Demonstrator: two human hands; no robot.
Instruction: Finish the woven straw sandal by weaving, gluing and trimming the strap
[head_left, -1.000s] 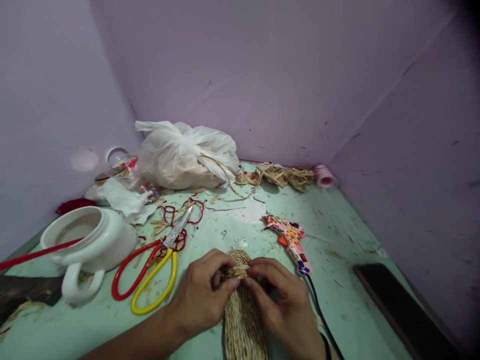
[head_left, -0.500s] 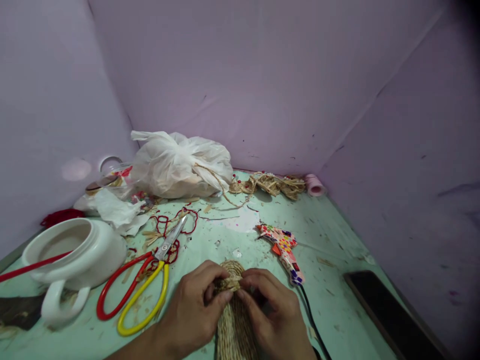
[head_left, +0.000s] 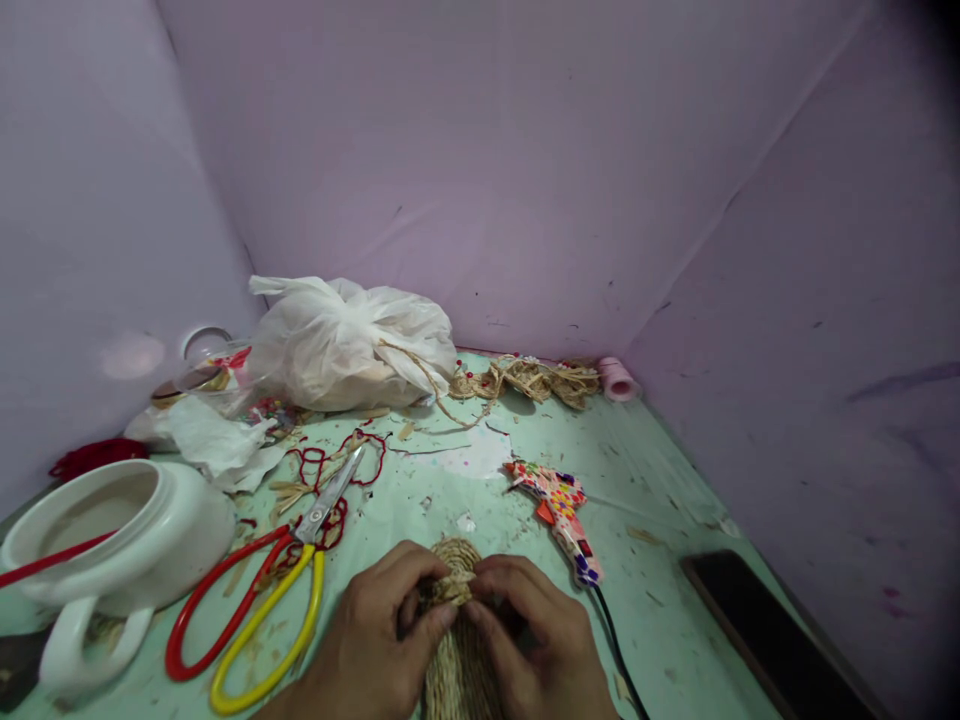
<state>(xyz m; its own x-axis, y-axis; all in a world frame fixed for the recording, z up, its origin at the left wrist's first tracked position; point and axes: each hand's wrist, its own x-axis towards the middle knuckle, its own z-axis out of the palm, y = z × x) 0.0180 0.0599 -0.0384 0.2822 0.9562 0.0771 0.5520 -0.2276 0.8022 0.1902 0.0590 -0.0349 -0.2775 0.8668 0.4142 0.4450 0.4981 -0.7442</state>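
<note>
A long, round-ended piece of coiled straw cord (head_left: 459, 665) lies at the lower middle, its near end cut off by the picture edge. Across its upper part sits a small braided straw strip (head_left: 454, 588). My left hand (head_left: 386, 625) pinches the strip's left side between thumb and bent fingers. From the other side, my right hand (head_left: 536, 625) closes thumb and fingertips on its right end. Both hands rest close to the coiled piece, and the fingers hide part of the strip. Whether the strip is attached underneath I cannot tell.
Scissors (head_left: 304, 560) with red and yellow handles lie left, beside a white handled pot (head_left: 187, 540). A patterned glue gun (head_left: 559, 510) and a dark phone (head_left: 772, 640) lie right. Behind are a white plastic bag (head_left: 352, 340), straw braids (head_left: 525, 380) and a pink spool (head_left: 619, 380).
The whole view has shifted a little, so things appear slightly lower and further left. Both hands keep their pinch on the braided straw strip, with hardly any finger movement.
</note>
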